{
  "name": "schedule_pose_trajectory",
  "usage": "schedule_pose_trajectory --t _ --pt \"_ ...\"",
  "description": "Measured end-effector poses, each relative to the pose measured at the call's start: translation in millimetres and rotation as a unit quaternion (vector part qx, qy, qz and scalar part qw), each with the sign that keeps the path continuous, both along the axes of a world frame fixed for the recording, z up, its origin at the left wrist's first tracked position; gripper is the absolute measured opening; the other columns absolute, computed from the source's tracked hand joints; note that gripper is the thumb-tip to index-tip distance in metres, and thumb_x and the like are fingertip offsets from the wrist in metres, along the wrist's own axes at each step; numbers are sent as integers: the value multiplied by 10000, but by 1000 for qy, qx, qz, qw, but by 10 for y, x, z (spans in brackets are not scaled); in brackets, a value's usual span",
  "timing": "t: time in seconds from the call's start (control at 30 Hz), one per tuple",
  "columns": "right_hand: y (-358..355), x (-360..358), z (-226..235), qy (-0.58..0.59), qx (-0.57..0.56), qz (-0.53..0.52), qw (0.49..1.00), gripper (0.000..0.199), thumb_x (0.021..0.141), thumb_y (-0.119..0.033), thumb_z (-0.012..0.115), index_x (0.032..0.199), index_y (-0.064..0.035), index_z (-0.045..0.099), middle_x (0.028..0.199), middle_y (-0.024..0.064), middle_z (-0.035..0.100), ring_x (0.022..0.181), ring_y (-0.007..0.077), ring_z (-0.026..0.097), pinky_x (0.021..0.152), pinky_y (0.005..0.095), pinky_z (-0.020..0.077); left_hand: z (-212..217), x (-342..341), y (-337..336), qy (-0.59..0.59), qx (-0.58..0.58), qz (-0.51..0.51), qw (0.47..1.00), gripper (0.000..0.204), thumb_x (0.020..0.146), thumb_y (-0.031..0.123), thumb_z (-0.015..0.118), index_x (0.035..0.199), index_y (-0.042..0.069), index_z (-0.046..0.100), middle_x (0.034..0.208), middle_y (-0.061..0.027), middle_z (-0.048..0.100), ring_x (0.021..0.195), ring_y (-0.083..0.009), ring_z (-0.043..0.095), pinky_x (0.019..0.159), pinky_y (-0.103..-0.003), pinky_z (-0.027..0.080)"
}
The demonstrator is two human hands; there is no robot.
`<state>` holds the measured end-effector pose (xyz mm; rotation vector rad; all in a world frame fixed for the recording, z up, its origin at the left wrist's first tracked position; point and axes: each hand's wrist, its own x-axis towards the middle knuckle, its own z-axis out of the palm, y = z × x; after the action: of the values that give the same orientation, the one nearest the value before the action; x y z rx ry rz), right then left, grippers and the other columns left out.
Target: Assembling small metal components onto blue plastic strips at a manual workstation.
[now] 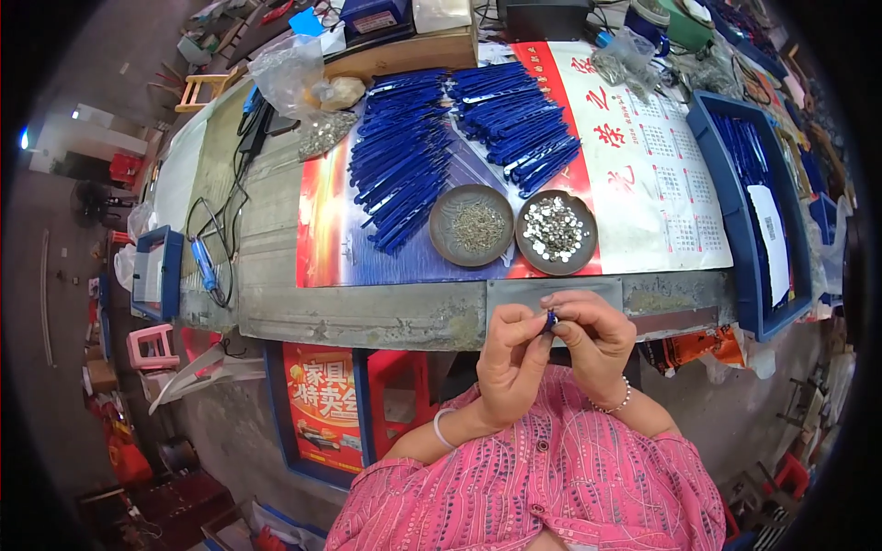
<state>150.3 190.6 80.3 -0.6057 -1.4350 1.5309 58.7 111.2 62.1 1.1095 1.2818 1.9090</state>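
Your left hand (511, 360) and right hand (593, 338) meet just in front of the workbench edge (367, 317), above your pink patterned shirt (551, 487). Between their curled fingertips you pinch a small blue part (550, 319), mostly hidden, so its shape cannot be told. Both hands' fingers are closed tightly around it. Beyond them on the bench sit two round dishes: one of thin metal pins (472, 225), one of shiny metal pieces (556, 231). Behind those lie piles of blue plastic strips (404, 156).
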Motion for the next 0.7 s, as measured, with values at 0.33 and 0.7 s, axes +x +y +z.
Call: schedule_pose_trajectory --t 0.33,0.7 --pt "18 27 86 -118 202 -47 971 95 808 -44 666 847 5 595 845 145 633 721 234 623 628 290 495 42 80 -29 -48 -22 18 998 291 857 -85 569 1124 26 597 1004 -79 503 836 -113 501 702 -193 424" --pt "118 -45 -203 -52 238 -72 967 304 893 -231 572 698 -15 483 654 119 516 532 252 499 475 310 389 14 140 -37 -122 -45 -26 991 275 865 -75 568 1117 19 623 1031 -46 501 738 -56 494 606 -170 425"
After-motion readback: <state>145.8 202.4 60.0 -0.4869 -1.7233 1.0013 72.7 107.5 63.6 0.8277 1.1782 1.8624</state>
